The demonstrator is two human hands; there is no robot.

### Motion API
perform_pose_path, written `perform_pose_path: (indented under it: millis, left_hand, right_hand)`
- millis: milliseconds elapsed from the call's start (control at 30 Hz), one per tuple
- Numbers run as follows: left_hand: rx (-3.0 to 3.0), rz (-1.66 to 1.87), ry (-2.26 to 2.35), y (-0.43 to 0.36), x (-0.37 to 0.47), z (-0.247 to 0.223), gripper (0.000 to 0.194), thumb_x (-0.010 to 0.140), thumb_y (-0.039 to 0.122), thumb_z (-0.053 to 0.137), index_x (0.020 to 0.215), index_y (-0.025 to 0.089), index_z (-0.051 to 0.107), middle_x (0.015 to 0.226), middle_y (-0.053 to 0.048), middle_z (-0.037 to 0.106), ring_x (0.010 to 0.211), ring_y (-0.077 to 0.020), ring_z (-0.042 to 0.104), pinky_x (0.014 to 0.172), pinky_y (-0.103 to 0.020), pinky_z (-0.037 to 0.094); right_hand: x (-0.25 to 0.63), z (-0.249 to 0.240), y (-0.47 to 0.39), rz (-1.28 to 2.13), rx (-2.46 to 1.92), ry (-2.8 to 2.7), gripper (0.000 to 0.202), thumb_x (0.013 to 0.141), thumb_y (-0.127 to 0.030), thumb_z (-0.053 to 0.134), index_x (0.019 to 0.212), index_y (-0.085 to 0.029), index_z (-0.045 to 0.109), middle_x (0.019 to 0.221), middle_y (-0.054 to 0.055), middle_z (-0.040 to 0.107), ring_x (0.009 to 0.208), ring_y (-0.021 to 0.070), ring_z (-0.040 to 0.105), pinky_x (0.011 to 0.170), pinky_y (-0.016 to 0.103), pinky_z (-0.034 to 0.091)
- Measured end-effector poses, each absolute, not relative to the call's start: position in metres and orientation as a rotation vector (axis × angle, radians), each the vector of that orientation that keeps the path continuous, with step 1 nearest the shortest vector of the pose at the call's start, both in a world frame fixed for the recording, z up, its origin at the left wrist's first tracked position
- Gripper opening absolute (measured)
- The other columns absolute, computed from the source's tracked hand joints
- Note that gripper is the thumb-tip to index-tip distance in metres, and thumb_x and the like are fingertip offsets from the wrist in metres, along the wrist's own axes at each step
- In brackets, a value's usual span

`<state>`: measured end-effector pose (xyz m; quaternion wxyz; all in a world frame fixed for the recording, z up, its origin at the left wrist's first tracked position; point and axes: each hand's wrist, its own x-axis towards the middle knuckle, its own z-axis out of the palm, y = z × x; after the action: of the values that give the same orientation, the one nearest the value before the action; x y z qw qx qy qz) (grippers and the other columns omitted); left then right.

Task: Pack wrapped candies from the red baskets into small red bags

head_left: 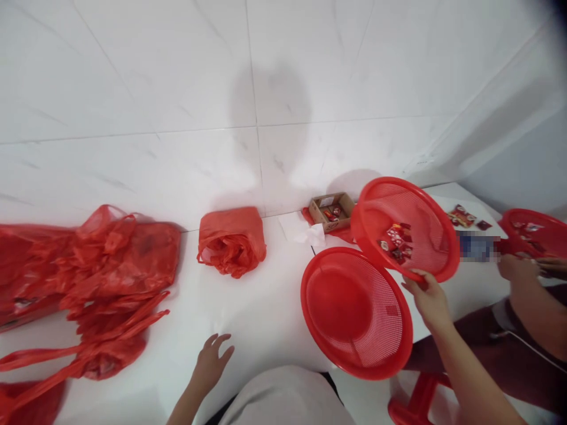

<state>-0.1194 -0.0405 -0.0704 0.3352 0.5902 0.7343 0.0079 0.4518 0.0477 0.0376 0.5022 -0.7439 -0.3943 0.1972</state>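
My right hand (427,298) is closed on the near rim of a red mesh plastic basket (427,221), which is tilted up. Several small wrapped packets (397,236) lie inside it. Just below and to the left, a second red mesh basket (339,307) overlaps the table's near edge, beside my lap. My left hand (210,365) hovers over the white table's near side with nothing in it, fingers apart and slightly curled. Beyond that hand, near the wall, sits a bundle of red plastic bags (233,239).
Filled red plastic bags (128,260) cover the table's left side. A small cardboard box (332,212) with a few packets stands by the tiled wall. To the right, another person's hands (518,268) are near a red basket (543,227). A red stool (419,398) stands below.
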Motion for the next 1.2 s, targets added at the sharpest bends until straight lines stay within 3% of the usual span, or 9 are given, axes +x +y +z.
perform_pose_path:
  millis: [133, 200, 300, 400, 767, 1033, 1200]
  left_hand:
    - [1.572, 0.029, 1.853, -0.044, -0.11, -0.076, 0.046, 0.085, 0.042, 0.044, 0.121, 0.02, 0.062, 0.136, -0.014, 0.054, 0.127, -0.0255, 0.051, 0.105, -0.041, 0.041]
    - [1.604, 0.048, 1.831, -0.041, -0.104, -0.073, 0.046, 0.085, 0.041, 0.045, 0.121, 0.019, 0.062, 0.134, -0.014, 0.055, 0.129, -0.0262, 0.049, 0.106, -0.042, 0.039]
    - [1.637, 0.12, 1.793, -0.034, -0.094, -0.063, 0.047, 0.085, 0.042, 0.045, 0.121, 0.018, 0.062, 0.133, -0.013, 0.056, 0.132, -0.0264, 0.046, 0.109, -0.042, 0.036]
    - [1.652, 0.231, 1.758, -0.03, -0.09, -0.052, 0.049, 0.085, 0.046, 0.044, 0.122, 0.02, 0.062, 0.132, -0.011, 0.057, 0.133, -0.0253, 0.044, 0.109, -0.042, 0.036]
    - [1.646, 0.148, 1.752, -0.05, -0.094, -0.061, 0.047, 0.084, 0.045, 0.045, 0.12, 0.02, 0.062, 0.136, -0.012, 0.053, 0.132, -0.0271, 0.045, 0.107, -0.044, 0.038]
    - [1.675, 0.144, 1.756, -0.045, -0.086, -0.05, 0.044, 0.085, 0.041, 0.047, 0.12, 0.019, 0.062, 0.136, -0.012, 0.054, 0.132, -0.0253, 0.046, 0.11, -0.041, 0.035]
    - [1.673, 0.183, 1.783, -0.05, -0.092, -0.056, 0.043, 0.084, 0.038, 0.048, 0.118, 0.017, 0.064, 0.131, -0.012, 0.059, 0.132, -0.025, 0.046, 0.111, -0.039, 0.036]
  right_hand:
    - [0.386, 0.083, -0.014, 0.739, -1.755, -1.101, 0.036, 0.074, -0.042, 0.066, 0.102, -0.021, 0.059, 0.097, 0.005, 0.065, 0.083, 0.018, 0.062, 0.074, 0.029, 0.053]
    - [0.356, 0.1, -0.041, 0.86, -1.712, -1.163, 0.028, 0.076, -0.038, 0.063, 0.098, -0.021, 0.06, 0.095, 0.005, 0.064, 0.079, 0.0163, 0.061, 0.067, 0.025, 0.052]
    - [0.325, 0.11, -0.075, 1.042, -1.677, -1.221, 0.021, 0.077, -0.033, 0.06, 0.095, -0.021, 0.061, 0.092, 0.004, 0.064, 0.072, 0.0144, 0.059, 0.061, 0.022, 0.05]
    - [0.32, 0.108, -0.101, 1.095, -1.703, -1.241, 0.021, 0.078, -0.034, 0.059, 0.094, -0.021, 0.062, 0.093, 0.004, 0.065, 0.076, 0.0155, 0.061, 0.066, 0.023, 0.051]
    - [0.366, 0.056, -0.128, 0.764, -2.214, -1.072, 0.033, 0.075, -0.047, 0.054, 0.098, -0.024, 0.062, 0.064, -0.002, 0.063, 0.057, 0.0174, 0.059, 0.057, 0.027, 0.046]
    - [0.407, 0.04, -0.036, 0.314, -2.328, -1.023, 0.033, 0.07, -0.047, 0.053, 0.093, -0.025, 0.062, 0.078, 0.004, 0.068, 0.065, 0.0236, 0.062, 0.062, 0.034, 0.046]
    - [0.397, 0.048, -0.024, 0.254, -2.147, -1.01, 0.038, 0.071, -0.05, 0.055, 0.097, -0.023, 0.061, 0.082, 0.007, 0.07, 0.073, 0.0256, 0.065, 0.064, 0.034, 0.048]
